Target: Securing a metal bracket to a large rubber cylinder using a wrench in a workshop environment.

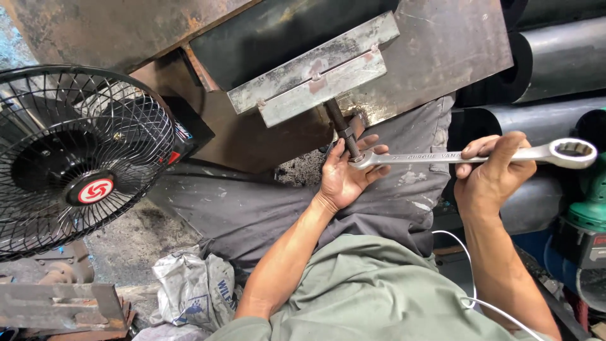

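A long silver combination wrench (429,156) lies level across the middle of the view. Its open end sits on a dark threaded bolt (341,129) that hangs below a grey steel bracket (314,68). My left hand (344,175) cups the lower end of the bolt and the wrench's jaw, fingers curled round them. My right hand (489,173) grips the wrench shaft near its ring end (572,151). The bracket is fixed to a rusty steel plate (435,50).
A black caged fan (76,158) stands at the left. Dark large pipes (555,57) lie at the right, with a green power tool (587,215) below them. A crumpled plastic bag (189,290) and a metal piece (57,306) lie lower left. A white cable (470,278) crosses my shirt.
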